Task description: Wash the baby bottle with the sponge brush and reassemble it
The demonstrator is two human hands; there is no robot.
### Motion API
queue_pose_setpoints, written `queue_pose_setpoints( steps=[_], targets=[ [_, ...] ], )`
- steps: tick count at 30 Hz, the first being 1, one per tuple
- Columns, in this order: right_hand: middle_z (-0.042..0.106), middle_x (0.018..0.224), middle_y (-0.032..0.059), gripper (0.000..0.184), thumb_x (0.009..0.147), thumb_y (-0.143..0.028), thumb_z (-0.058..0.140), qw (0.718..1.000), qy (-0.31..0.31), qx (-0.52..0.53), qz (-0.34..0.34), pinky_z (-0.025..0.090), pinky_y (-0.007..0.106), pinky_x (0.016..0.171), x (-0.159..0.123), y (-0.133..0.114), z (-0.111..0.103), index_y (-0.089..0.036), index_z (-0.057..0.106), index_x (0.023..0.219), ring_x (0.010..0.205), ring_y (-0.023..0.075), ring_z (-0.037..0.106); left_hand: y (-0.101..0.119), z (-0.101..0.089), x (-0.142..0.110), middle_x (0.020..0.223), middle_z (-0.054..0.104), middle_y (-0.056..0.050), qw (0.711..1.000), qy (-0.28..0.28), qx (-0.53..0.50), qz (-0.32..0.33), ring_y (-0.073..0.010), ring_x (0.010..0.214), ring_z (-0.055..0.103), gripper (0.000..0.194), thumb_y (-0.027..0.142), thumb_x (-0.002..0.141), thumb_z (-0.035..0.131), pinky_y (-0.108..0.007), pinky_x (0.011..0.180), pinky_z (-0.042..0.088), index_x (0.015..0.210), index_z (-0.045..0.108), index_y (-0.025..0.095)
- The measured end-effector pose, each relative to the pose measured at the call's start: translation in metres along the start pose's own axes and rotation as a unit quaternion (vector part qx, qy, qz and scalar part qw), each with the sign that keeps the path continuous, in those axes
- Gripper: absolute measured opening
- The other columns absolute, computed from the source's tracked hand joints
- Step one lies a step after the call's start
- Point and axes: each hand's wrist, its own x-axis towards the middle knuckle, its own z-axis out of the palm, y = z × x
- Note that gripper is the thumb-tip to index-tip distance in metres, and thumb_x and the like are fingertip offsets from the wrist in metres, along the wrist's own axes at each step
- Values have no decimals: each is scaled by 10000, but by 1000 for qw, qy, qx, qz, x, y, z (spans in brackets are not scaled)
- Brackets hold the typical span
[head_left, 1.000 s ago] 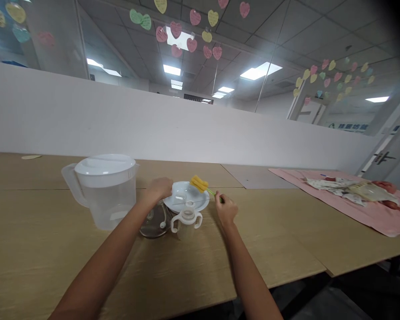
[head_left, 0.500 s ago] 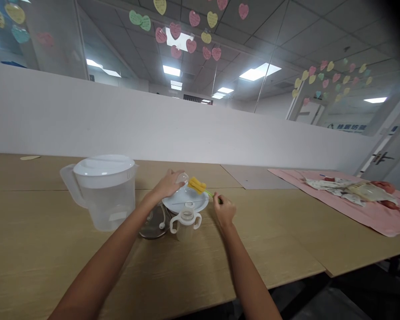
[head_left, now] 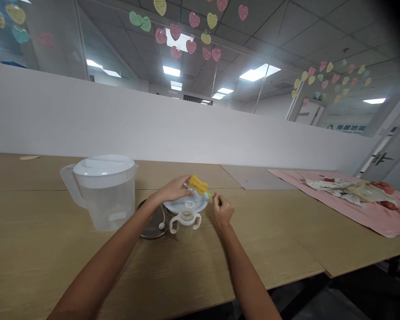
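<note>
My left hand point(head_left: 174, 190) is closed on a small clear piece over the white plate point(head_left: 186, 205), right against the yellow sponge head point(head_left: 197, 184) of a bottle brush. My right hand point(head_left: 222, 212) pinches the green handle of that brush. A clear baby bottle with two white handles point(head_left: 185, 220) stands on the table just in front of the plate. A glass lid point(head_left: 152, 221) lies flat to its left, partly under my left forearm.
A big clear plastic jug with a white lid point(head_left: 103, 190) stands left of the plate. On the right lies a pink cloth point(head_left: 360, 204) with a doll and printed fabric. A white partition wall point(head_left: 153, 124) runs behind the wooden table point(head_left: 286, 240).
My left hand moved from the plate's left rim up and right, picking up a small clear piece and bringing it to the sponge head. The right hand hardly shifted.
</note>
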Motion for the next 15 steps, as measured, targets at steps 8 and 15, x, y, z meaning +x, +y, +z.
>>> queue_pose_setpoints(
  steps=[8, 15],
  targets=[
    [416, 383, -22, 462, 821, -347, 398, 992, 31, -23, -122, 189, 208, 461, 2, 2, -2, -139, 461, 414, 405, 54, 305, 12, -11, -9, 906, 603, -17, 998, -25, 49, 27, -183, 833, 553, 489, 439, 567, 675, -272, 721, 432, 960, 537, 183],
    [439, 383, -10, 483, 843, -331, 345, 997, 49, -45, -37, 166, 208, 454, 3, 2, -1, -136, 501, 429, 396, 55, 291, 20, -31, -14, 1031, 566, -30, 990, 43, 133, 35, -179, 915, 536, 409, 293, 665, 607, -280, 799, 428, 1053, 516, 198]
  ],
)
